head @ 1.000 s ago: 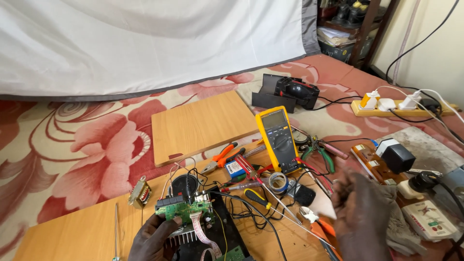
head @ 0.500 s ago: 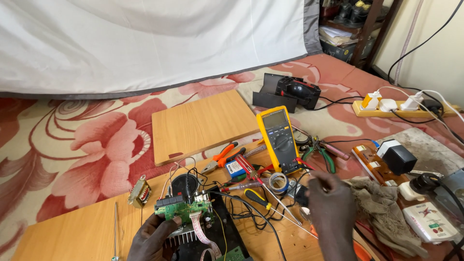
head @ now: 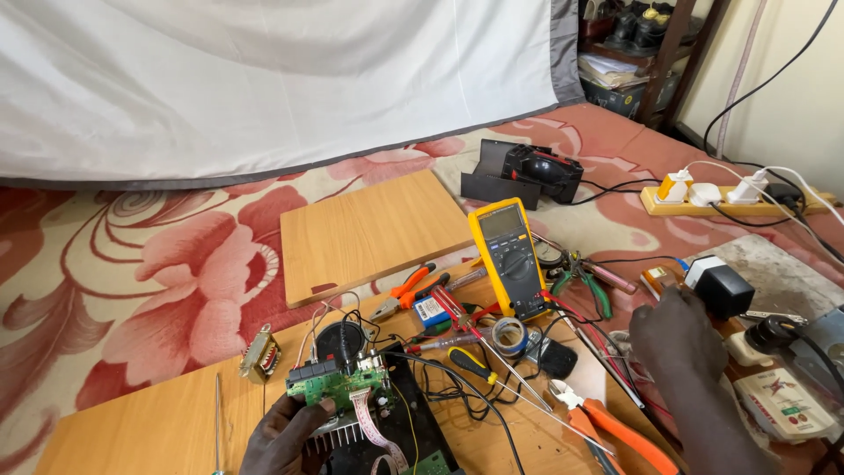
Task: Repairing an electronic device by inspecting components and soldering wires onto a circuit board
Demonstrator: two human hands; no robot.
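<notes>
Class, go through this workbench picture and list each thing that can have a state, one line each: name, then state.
green circuit board: held up by left hand
right hand: palm down, holding nothing visible
yellow multimeter: lying flat, leads attached
power strip: plugs inserted
orange-handled pliers: jaws shut

Left hand [head: 283, 433] at the lower centre-left of the frame, fingers curled in a grip; right hand [head: 675, 330] extended at lower right, knuckles up.
</notes>
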